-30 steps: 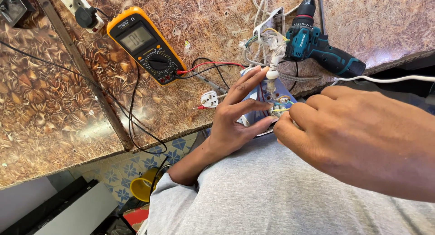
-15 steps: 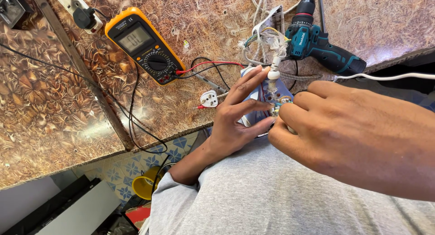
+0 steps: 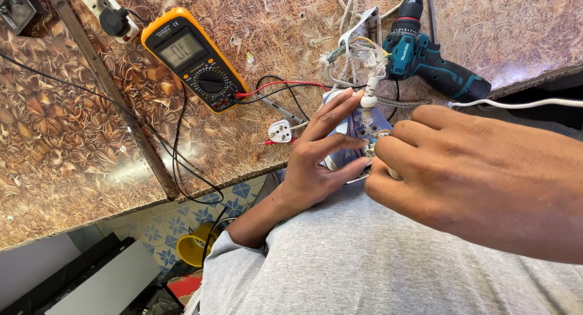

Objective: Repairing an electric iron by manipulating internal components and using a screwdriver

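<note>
My left hand [image 3: 316, 166] rests with spread fingers on a blue and white appliance [image 3: 336, 159] propped against my grey shirt, steadying it. Its braided cord [image 3: 369, 90] runs up to a tangle of wires on the worktop. My right hand [image 3: 467, 181] is closed in a pinch on a small pale tool [image 3: 395, 173] at the appliance's exposed wiring, right beside my left fingertips. The tool's tip and the terminals are mostly hidden by my fingers.
A yellow multimeter [image 3: 194, 60] lies on the patterned brown worktop [image 3: 73, 139], its red and black leads trailing toward the appliance. A teal cordless drill [image 3: 434, 63], a white plug [image 3: 280, 131], a white power strip [image 3: 100, 2] and a yellow cup [image 3: 191, 249] below are nearby.
My right hand has shifted slightly left and closed in over the wiring, hiding more of it. My left hand has stayed on the appliance.
</note>
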